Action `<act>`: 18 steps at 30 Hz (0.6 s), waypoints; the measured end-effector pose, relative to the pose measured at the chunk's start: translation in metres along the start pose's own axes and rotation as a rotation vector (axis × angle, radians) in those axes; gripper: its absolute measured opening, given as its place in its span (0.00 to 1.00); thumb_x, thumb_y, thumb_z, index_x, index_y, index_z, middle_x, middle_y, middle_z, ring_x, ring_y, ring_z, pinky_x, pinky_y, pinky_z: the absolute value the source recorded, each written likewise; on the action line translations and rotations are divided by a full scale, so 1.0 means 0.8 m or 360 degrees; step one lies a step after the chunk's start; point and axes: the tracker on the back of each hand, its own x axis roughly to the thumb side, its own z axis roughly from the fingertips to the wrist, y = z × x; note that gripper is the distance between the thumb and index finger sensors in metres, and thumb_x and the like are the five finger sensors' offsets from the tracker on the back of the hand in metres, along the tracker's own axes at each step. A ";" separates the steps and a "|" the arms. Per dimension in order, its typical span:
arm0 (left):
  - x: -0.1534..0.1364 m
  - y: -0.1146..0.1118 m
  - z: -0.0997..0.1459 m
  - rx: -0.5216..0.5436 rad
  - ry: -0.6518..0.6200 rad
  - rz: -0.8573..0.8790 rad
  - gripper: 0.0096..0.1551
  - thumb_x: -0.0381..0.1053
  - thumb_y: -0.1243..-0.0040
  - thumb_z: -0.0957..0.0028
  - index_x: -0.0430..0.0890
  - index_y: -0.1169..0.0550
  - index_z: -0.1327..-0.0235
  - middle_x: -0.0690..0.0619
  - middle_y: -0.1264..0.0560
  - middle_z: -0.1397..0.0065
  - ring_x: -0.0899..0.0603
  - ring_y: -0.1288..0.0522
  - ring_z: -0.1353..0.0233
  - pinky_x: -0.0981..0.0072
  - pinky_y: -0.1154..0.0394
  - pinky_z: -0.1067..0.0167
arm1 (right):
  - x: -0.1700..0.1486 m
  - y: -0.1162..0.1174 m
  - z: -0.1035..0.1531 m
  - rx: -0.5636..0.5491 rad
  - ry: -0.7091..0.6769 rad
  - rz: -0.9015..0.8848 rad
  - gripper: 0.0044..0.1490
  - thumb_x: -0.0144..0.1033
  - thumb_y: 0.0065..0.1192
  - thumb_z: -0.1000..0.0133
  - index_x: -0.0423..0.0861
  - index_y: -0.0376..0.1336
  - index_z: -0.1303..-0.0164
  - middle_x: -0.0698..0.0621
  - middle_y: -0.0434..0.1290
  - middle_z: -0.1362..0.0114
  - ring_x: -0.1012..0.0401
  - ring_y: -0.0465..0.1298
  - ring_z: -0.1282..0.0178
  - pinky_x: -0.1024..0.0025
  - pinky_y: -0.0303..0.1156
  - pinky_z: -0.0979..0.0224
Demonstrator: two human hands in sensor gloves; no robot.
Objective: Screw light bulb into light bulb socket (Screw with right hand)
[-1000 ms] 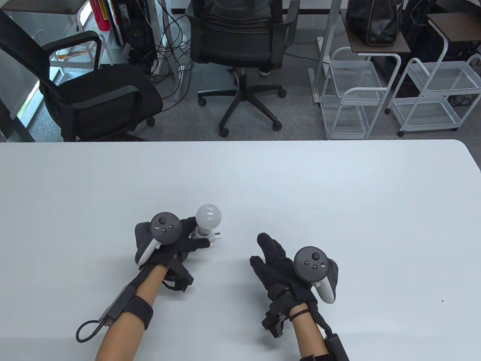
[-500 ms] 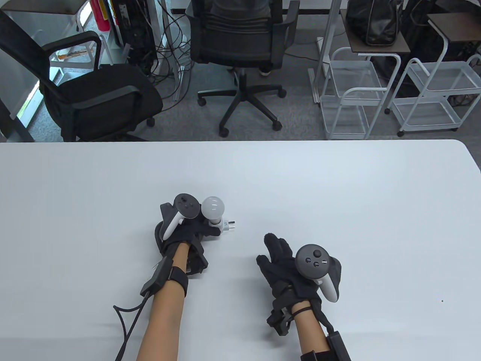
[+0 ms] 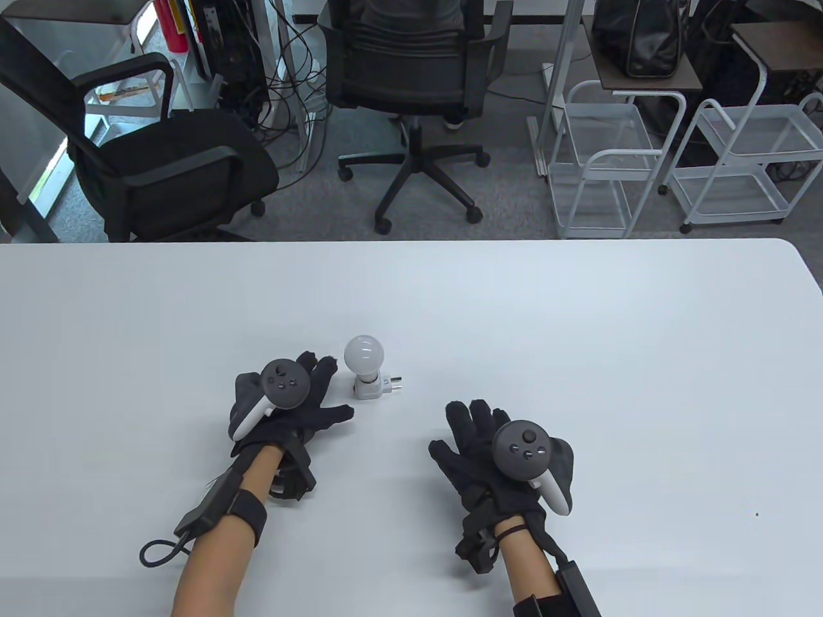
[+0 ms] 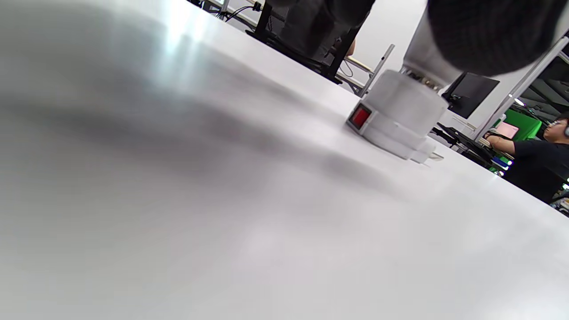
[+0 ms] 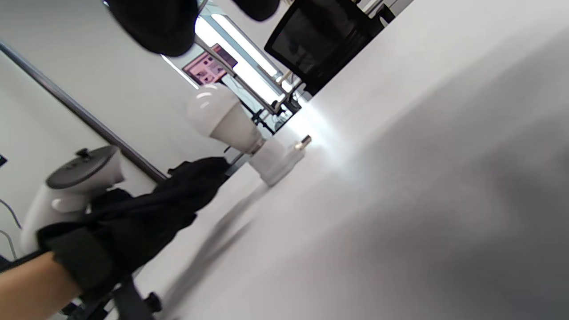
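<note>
White light bulb (image 3: 364,353) upright in socket (image 3: 373,387), dome up; left hand (image 3: 289,411), right hand (image 3: 488,450) fingers spread, empty.

The light bulb (image 3: 364,353) is frosted white, centre frame; its socket (image 3: 373,387) is white with a small red switch (image 4: 359,117); both gloves are black, left hand (image 3: 296,411) and right hand (image 3: 488,450); the table (image 3: 578,334) is plain white.

White frosted light bulb (image 3: 364,353) upright in white plastic socket (image 3: 375,387) on white table (image 3: 578,334), black-gloved left hand (image 3: 289,408) spread at its eight o'clock, apart, black-gloved right hand (image 3: 495,450) spread at four o'clock
</note>
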 end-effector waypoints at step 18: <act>0.011 0.022 0.139 0.0217 -0.0266 -0.0301 0.54 0.73 0.44 0.49 0.60 0.50 0.12 0.50 0.62 0.07 0.35 0.70 0.14 0.37 0.68 0.22 | 0.015 0.012 0.001 0.0052 -0.0134 0.0089 0.41 0.43 0.53 0.35 0.43 0.41 0.18 0.31 0.35 0.17 0.28 0.27 0.26 0.22 0.25 0.38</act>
